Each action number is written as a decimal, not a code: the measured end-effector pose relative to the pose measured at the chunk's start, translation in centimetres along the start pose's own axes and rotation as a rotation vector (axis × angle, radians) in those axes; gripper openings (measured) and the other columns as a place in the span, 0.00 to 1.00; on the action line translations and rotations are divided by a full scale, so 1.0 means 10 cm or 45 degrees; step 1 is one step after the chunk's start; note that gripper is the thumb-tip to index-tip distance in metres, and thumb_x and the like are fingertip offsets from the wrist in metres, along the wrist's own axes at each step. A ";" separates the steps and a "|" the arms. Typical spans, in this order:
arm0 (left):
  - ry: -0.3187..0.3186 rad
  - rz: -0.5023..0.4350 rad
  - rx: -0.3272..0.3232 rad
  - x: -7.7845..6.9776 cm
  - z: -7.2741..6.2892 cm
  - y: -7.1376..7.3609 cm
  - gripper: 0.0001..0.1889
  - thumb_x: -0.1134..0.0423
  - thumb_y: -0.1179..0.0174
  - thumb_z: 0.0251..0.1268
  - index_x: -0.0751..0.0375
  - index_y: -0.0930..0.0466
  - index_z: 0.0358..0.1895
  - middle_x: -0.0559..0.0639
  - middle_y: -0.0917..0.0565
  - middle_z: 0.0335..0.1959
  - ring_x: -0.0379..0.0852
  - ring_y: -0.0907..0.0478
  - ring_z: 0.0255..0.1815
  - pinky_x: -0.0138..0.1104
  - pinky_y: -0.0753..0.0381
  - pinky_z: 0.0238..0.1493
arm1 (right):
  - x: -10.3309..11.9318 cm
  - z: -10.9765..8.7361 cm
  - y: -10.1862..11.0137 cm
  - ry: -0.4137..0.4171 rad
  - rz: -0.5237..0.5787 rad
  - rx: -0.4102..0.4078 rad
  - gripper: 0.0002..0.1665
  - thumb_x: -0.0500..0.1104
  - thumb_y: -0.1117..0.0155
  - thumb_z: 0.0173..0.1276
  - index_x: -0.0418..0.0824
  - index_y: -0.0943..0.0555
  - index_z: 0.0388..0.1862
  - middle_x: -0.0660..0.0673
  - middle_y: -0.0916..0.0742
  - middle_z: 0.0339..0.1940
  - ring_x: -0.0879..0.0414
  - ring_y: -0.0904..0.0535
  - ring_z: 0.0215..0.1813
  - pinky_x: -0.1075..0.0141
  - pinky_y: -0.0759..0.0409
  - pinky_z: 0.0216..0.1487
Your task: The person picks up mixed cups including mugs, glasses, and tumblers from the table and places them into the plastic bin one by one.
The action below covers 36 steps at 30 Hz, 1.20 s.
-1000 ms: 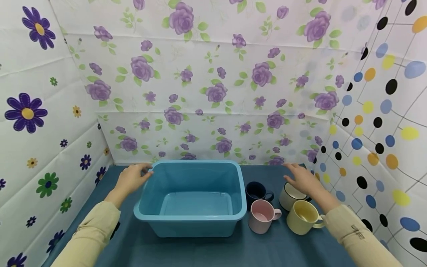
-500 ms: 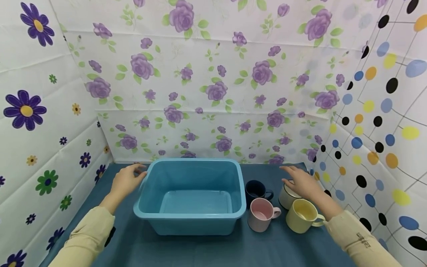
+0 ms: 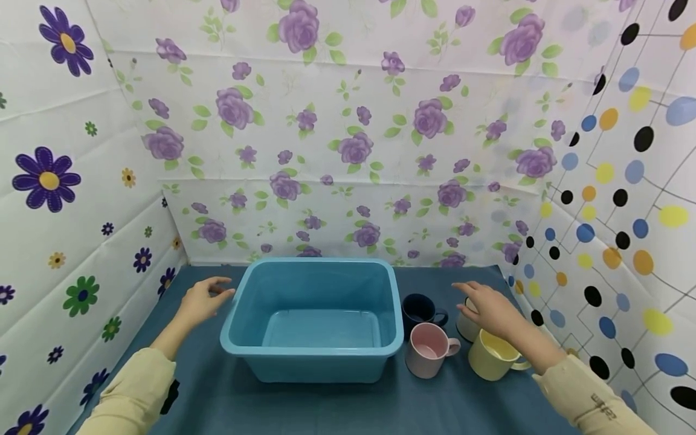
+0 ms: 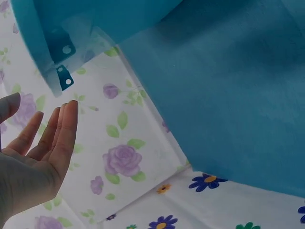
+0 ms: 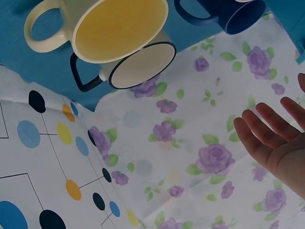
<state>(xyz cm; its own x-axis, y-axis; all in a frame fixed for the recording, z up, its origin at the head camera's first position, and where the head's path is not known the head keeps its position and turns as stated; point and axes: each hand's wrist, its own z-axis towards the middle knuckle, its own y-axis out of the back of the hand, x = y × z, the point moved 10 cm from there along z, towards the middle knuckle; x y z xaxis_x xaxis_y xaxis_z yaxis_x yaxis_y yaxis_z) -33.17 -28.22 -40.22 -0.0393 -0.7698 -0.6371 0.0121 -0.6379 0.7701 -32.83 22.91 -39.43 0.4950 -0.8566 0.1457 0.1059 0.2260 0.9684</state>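
Observation:
My left hand (image 3: 200, 302) hovers just left of the blue plastic basin (image 3: 310, 351), fingers relaxed and holding nothing. In the left wrist view the fingers (image 4: 67, 129) point up toward the basin's rim, apart from it. My right hand (image 3: 492, 309) is held over the mugs on the right, its fingers loosely extended. Under it, a white mug (image 3: 466, 327) with a dark rim is partly hidden. A yellow mug (image 3: 492, 356) stands nearer to me. Beside the basin are a pink mug (image 3: 428, 351) and a dark blue mug (image 3: 418, 309) behind it.
A blue cloth (image 3: 326, 408) covers the table. Floral sheeting (image 3: 348, 151) rises at the back, daisy-printed sheeting (image 3: 109, 205) on the left and dotted sheeting (image 3: 620, 229) on the right. The basin's inside is bare.
My left hand has drawn away to the left and slightly down from the basin's rim. My right hand has shifted slightly left and lower, over the white mug. Basin and mugs have stayed put.

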 end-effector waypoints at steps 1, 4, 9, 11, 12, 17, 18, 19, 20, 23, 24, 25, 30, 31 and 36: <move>0.010 0.002 0.003 0.02 -0.01 0.00 0.25 0.56 0.48 0.70 0.74 0.33 0.61 0.75 0.23 0.49 0.56 0.18 0.35 0.41 0.16 0.31 | 0.01 0.00 -0.01 0.001 -0.006 0.002 0.27 0.43 0.37 0.65 0.35 0.26 0.61 0.34 0.18 0.52 0.42 0.19 0.45 0.52 0.20 0.41; 0.055 -0.032 0.032 0.10 -0.03 -0.02 0.27 0.55 0.49 0.71 0.73 0.34 0.63 0.75 0.24 0.50 0.59 0.19 0.38 0.42 0.16 0.33 | 0.05 -0.01 -0.06 0.003 0.007 0.030 0.27 0.43 0.37 0.64 0.35 0.26 0.60 0.35 0.18 0.52 0.47 0.19 0.40 0.57 0.20 0.37; 0.143 -0.170 0.148 0.23 -0.08 -0.10 0.30 0.52 0.50 0.72 0.75 0.38 0.65 0.76 0.26 0.52 0.61 0.20 0.44 0.43 0.15 0.34 | 0.09 -0.03 -0.15 -0.009 0.062 0.087 0.27 0.43 0.36 0.64 0.35 0.27 0.61 0.35 0.19 0.53 0.52 0.20 0.37 0.61 0.21 0.35; 0.169 -0.226 0.187 0.26 -0.10 -0.13 0.32 0.51 0.51 0.72 0.75 0.41 0.66 0.77 0.27 0.53 0.60 0.20 0.45 0.44 0.15 0.35 | 0.10 -0.03 -0.16 0.006 0.061 0.081 0.27 0.43 0.36 0.64 0.35 0.27 0.61 0.35 0.19 0.52 0.53 0.19 0.36 0.59 0.20 0.37; 0.177 -0.253 0.202 0.27 -0.12 -0.14 0.32 0.51 0.51 0.72 0.75 0.42 0.67 0.77 0.28 0.54 0.60 0.20 0.46 0.44 0.15 0.37 | 0.12 -0.03 -0.16 0.022 0.060 0.077 0.27 0.43 0.36 0.64 0.35 0.26 0.61 0.35 0.18 0.52 0.55 0.20 0.35 0.59 0.20 0.37; 0.224 -0.385 0.285 0.30 -0.18 -0.21 0.35 0.50 0.51 0.72 0.73 0.49 0.70 0.78 0.35 0.61 0.59 0.23 0.51 0.47 0.17 0.44 | 0.19 -0.03 -0.22 0.074 0.123 0.106 0.28 0.42 0.36 0.64 0.32 0.28 0.61 0.33 0.20 0.53 0.69 0.27 0.23 0.69 0.23 0.30; 0.235 -0.403 0.307 0.31 -0.19 -0.22 0.36 0.50 0.51 0.72 0.72 0.50 0.71 0.78 0.36 0.62 0.60 0.24 0.53 0.47 0.17 0.45 | 0.21 -0.03 -0.24 0.079 0.136 0.113 0.29 0.42 0.36 0.64 0.32 0.28 0.61 0.32 0.20 0.53 0.70 0.28 0.22 0.70 0.24 0.29; 0.245 -0.420 0.329 0.32 -0.19 -0.24 0.36 0.50 0.52 0.72 0.72 0.52 0.71 0.78 0.38 0.63 0.62 0.25 0.54 0.48 0.18 0.46 | 0.22 -0.03 -0.26 0.081 0.150 0.118 0.29 0.42 0.36 0.63 0.32 0.28 0.61 0.32 0.20 0.54 0.71 0.28 0.22 0.71 0.25 0.29; 0.252 -0.430 0.347 0.32 -0.20 -0.25 0.36 0.51 0.52 0.72 0.72 0.53 0.72 0.78 0.39 0.64 0.64 0.27 0.55 0.48 0.18 0.46 | 0.23 -0.03 -0.28 0.085 0.162 0.122 0.29 0.42 0.36 0.63 0.32 0.28 0.61 0.32 0.21 0.54 0.70 0.28 0.21 0.72 0.26 0.27; 0.252 -0.452 0.407 0.34 -0.21 -0.29 0.36 0.52 0.53 0.73 0.72 0.56 0.72 0.79 0.42 0.65 0.68 0.30 0.59 0.51 0.20 0.49 | 0.27 -0.02 -0.31 0.106 0.141 0.118 0.29 0.43 0.35 0.63 0.32 0.28 0.61 0.33 0.20 0.54 0.61 0.20 0.30 0.69 0.22 0.31; 0.252 -0.458 0.419 0.34 -0.21 -0.30 0.36 0.52 0.53 0.73 0.72 0.56 0.72 0.79 0.42 0.65 0.68 0.31 0.59 0.51 0.20 0.49 | 0.28 -0.01 -0.32 0.111 0.131 0.121 0.29 0.43 0.35 0.63 0.33 0.28 0.61 0.34 0.20 0.54 0.58 0.19 0.34 0.67 0.21 0.34; 0.251 -0.463 0.427 0.35 -0.21 -0.31 0.36 0.52 0.52 0.73 0.72 0.55 0.72 0.79 0.41 0.65 0.68 0.30 0.59 0.51 0.20 0.49 | 0.29 -0.01 -0.34 0.114 0.131 0.128 0.29 0.43 0.35 0.63 0.33 0.28 0.60 0.34 0.20 0.54 0.54 0.18 0.38 0.66 0.20 0.35; 0.229 -0.505 0.458 0.35 -0.23 -0.34 0.37 0.53 0.49 0.71 0.70 0.56 0.73 0.78 0.40 0.65 0.65 0.28 0.58 0.51 0.20 0.50 | 0.37 0.00 -0.38 0.151 0.112 0.157 0.28 0.43 0.35 0.62 0.33 0.26 0.59 0.35 0.19 0.52 0.46 0.18 0.44 0.58 0.19 0.39; 0.222 -0.516 0.465 0.34 -0.23 -0.35 0.37 0.54 0.49 0.71 0.70 0.56 0.73 0.78 0.40 0.65 0.64 0.28 0.58 0.51 0.20 0.50 | 0.38 0.00 -0.40 0.151 0.110 0.165 0.28 0.43 0.34 0.62 0.33 0.26 0.59 0.35 0.19 0.52 0.46 0.19 0.45 0.57 0.19 0.40; 0.188 -0.578 0.505 0.30 -0.23 -0.37 0.39 0.56 0.47 0.70 0.69 0.59 0.74 0.78 0.43 0.67 0.62 0.29 0.60 0.53 0.22 0.52 | 0.41 0.00 -0.55 0.101 0.140 0.253 0.29 0.47 0.35 0.62 0.34 0.26 0.59 0.35 0.19 0.53 0.42 0.20 0.50 0.49 0.20 0.47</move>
<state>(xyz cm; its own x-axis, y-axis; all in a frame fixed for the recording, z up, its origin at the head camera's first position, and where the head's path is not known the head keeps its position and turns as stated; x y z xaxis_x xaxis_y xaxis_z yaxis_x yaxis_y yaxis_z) -31.09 -28.24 -45.09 0.1856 -0.4365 -0.8804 -0.3470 -0.8673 0.3569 -31.37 18.13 -44.19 0.5614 -0.7909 0.2434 -0.1198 0.2133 0.9696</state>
